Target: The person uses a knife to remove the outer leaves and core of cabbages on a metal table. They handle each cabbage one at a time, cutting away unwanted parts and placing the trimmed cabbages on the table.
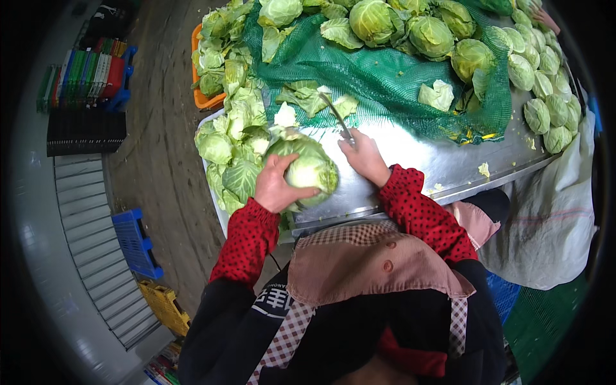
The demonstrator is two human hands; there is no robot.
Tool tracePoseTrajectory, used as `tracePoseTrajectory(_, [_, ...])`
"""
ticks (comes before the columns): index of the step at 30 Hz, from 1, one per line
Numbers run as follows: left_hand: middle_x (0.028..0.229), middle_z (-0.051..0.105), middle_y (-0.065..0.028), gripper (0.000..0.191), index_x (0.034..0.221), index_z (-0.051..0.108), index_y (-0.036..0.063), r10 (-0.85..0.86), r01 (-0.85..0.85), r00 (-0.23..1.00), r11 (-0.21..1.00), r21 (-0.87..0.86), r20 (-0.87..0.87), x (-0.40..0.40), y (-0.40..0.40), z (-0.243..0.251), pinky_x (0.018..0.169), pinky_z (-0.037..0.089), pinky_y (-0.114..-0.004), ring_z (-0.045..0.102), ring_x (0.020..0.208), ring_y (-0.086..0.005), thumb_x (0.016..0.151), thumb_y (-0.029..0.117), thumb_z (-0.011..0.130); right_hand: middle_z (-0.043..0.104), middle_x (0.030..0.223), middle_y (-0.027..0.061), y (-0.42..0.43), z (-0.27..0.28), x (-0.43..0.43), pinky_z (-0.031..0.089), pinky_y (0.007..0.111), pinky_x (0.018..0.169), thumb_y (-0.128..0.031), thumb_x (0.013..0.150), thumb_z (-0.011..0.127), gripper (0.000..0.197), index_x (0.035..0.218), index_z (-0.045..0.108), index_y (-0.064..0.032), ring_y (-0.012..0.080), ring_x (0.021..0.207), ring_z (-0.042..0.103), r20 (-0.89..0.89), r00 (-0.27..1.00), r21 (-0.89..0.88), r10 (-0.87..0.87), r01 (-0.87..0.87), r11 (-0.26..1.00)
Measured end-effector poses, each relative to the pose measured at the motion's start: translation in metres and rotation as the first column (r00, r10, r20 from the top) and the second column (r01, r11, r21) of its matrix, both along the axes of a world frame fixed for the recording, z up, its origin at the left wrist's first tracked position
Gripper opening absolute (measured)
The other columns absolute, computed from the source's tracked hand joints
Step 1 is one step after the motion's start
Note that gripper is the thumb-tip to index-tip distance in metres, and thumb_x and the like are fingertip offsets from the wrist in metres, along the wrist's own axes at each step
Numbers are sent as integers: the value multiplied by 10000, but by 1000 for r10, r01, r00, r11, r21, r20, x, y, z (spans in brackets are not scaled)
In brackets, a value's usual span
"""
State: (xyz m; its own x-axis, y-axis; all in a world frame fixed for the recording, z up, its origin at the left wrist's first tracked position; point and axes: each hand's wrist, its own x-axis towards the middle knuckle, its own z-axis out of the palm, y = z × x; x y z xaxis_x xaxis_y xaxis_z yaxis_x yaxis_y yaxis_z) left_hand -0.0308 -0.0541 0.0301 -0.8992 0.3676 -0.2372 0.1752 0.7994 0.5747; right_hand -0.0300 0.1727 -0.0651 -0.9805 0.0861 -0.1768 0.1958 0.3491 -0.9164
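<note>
My left hand (279,185) grips a green cabbage (313,168) near the left front corner of the steel table (385,144). Its pale face is turned up, and the fingers and thumb spread over its left side. To the right of the cabbage, my right hand (362,156) is closed around the handle of a knife (338,115). The narrow, curved blade points up and away, apart from the cabbage. Loose cabbage leaves (308,98) lie just beyond the blade on a green mesh bag (380,82).
Several untrimmed cabbages (373,21) sit at the far side; paler ones (548,86) line the right. Leaves fill a white bin (219,216) and an orange crate (209,100) at the left. A white woven sack (544,231) hangs at the right edge. Another person's hand (544,19) shows at top right.
</note>
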Motion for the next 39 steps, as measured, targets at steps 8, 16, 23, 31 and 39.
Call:
tracePoseTrajectory(8, [979,673,-198,906,1240,556,6,99,-95,991,995,-42,87,25,32,-12,737,562,-428,682,825,-359,532,484,860,616,919,207,-6,53,76,513,459,551,-346,942,574,484,1288,506,-15,394,643,625,-74,939,360,337,-290,887])
tracePoseTrajectory(16, [918,676,-205,972,1283,481,-20,129,-133,991,987,-95,-43,42,34,-29,714,556,-444,675,803,-376,538,476,862,622,772,197,-14,37,60,509,459,515,-382,944,555,453,1135,569,29,384,582,619,-82,937,394,339,-282,875])
tracePoseTrajectory(23, [1137,538,-244,994,1269,407,-43,243,-246,969,959,140,36,61,25,-44,831,510,-453,586,1006,-409,526,403,893,617,654,254,-10,22,18,525,478,606,-312,882,633,308,806,670,-16,433,636,631,-89,968,182,235,-216,959])
tracePoseTrajectory(31, [1272,499,-242,875,1220,488,4,71,64,829,973,220,-555,53,11,-38,924,455,-478,532,1111,-386,525,334,904,604,625,218,-25,38,0,500,473,559,-266,849,629,213,835,674,-58,400,595,622,-213,890,339,404,-320,885])
tracePoseTrajectory(39, [1161,498,-188,953,1263,518,3,123,-148,948,987,-66,-292,51,9,-22,823,505,-446,578,1013,-363,526,476,895,643,734,272,18,27,-48,523,513,622,-414,893,630,471,971,603,50,440,698,647,-113,987,367,118,-69,928])
